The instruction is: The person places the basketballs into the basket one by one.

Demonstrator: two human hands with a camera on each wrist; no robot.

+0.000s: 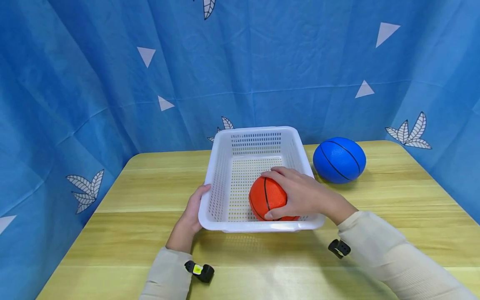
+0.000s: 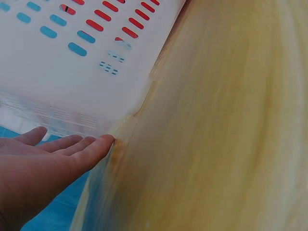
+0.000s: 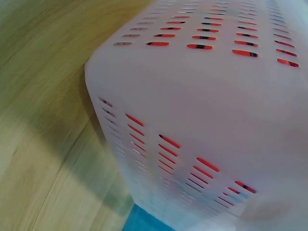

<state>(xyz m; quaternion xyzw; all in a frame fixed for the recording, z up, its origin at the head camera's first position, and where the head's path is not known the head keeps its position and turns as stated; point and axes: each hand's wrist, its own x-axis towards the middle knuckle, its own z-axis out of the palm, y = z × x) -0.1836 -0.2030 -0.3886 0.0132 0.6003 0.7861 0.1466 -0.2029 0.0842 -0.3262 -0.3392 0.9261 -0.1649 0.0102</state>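
A white slotted plastic basket [image 1: 219, 183] is in the middle of the head view. My left hand [image 1: 192, 210] holds its left side near the front corner, thumb at the rim. In the left wrist view, the fingers [image 2: 91, 153] of that hand lie against the basket's outer wall. Inside the basket, at the front right, is a small red basketball [image 1: 267, 196] with black lines. My right hand [image 1: 300, 192] reaches over the right rim and grips this ball, fingers over the top and thumb on the near side. The right wrist view shows only the basket's outside [image 3: 192, 101], with red through its slots.
A blue ball [image 1: 339, 160] with black lines rests on the wooden table [image 1: 150, 233], to the right of the basket near the back edge. Behind the table hangs a blue curtain [image 1: 262, 62] with leaf and triangle prints.
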